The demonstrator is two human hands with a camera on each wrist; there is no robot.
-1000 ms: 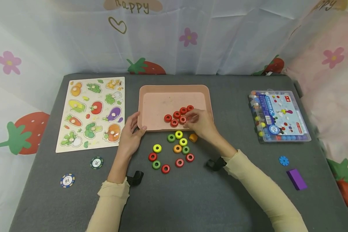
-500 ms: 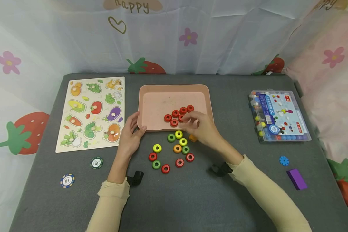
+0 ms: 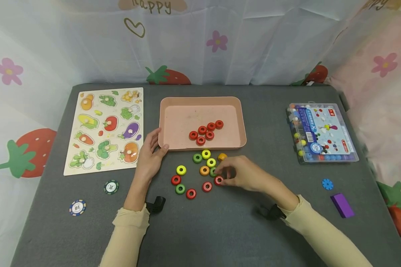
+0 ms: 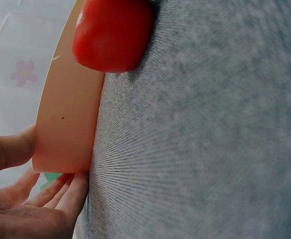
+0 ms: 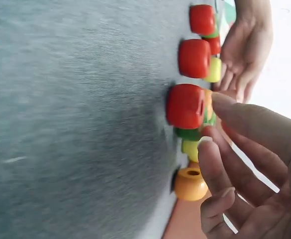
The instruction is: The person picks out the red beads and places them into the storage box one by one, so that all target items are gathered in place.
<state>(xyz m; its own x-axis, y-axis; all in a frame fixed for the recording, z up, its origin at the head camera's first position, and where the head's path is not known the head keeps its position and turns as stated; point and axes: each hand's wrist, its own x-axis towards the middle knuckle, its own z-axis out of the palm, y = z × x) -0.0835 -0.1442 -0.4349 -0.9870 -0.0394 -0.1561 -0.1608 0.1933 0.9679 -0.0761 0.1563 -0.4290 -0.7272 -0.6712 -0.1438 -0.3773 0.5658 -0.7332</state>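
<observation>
My left hand (image 3: 149, 155) holds the near left corner of a pink tray (image 3: 177, 111), its thumb at the near wall and its fingers along the left side. The tray wall (image 4: 68, 114) stands between them in the left wrist view. Several red ring beads (image 3: 201, 141) lie inside the tray, towards the right. Over the table, my right hand (image 3: 242, 172) has thumb and fingertips spread around a red bead (image 5: 186, 106) that sits on the cloth; no firm grip shows. Beside it lie a paler red bead (image 3: 206, 187), a green bead (image 3: 180, 189) and a yellow bead (image 3: 181, 170).
A wooden vegetable puzzle board (image 3: 103, 131) lies left of the tray, with two poker chips (image 3: 111, 187) below it. On the right are a clear box of coloured balls (image 3: 322, 133), a blue disc (image 3: 327, 184) and a purple block (image 3: 342, 205). An orange bead (image 3: 222, 157) sits below the tray.
My right hand has left the red beads in the tray, after nudging a couple slightly left, and moved down to a red bead on the table. The left hand has stayed put.
</observation>
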